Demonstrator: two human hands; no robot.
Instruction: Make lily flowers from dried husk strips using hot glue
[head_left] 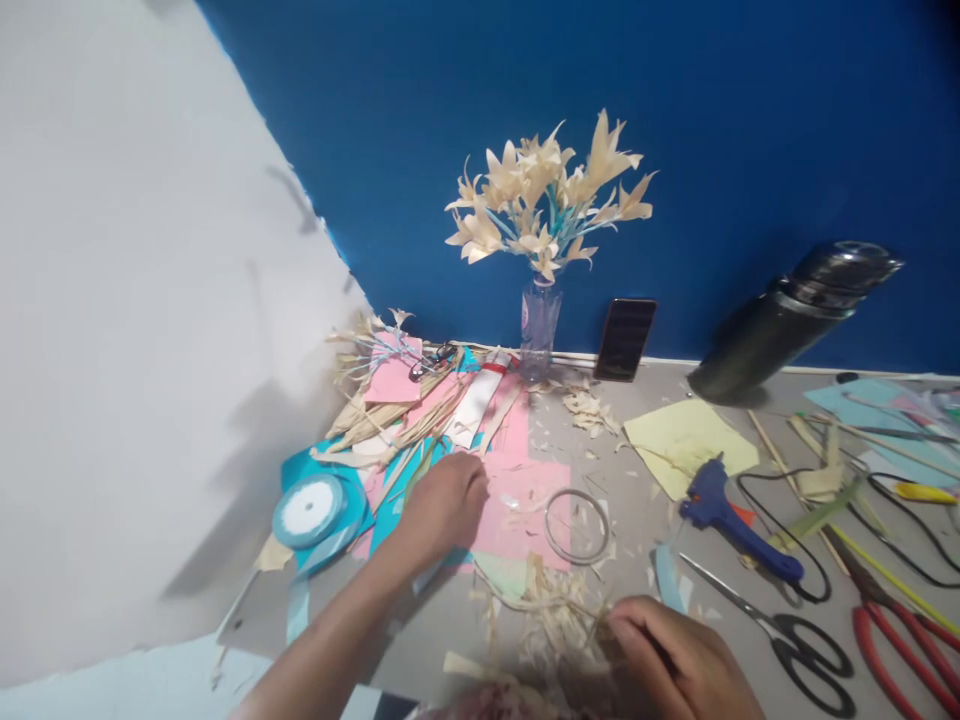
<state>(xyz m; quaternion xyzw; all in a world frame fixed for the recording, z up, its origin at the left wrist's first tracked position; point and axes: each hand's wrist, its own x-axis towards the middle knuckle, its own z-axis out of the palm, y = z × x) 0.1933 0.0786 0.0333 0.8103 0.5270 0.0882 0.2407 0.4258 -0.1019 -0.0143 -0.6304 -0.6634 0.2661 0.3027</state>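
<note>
A craft corner: the worktop (671,385) (littered with pale scraps (591,410)) carries a glue gun (739,525) at four o'clock, ribbon spool (307,510) at eight.

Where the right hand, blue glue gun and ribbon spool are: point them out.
Right hand (675,645), head view: back of the hand.
Blue glue gun (741,530), head view: on the handle.
Ribbon spool (305,514), head view: its white face.

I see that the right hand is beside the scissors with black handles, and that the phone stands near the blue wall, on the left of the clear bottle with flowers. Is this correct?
Not entirely: the head view shows the phone on the right of the clear bottle with flowers. The rest of your statement is right.
</note>
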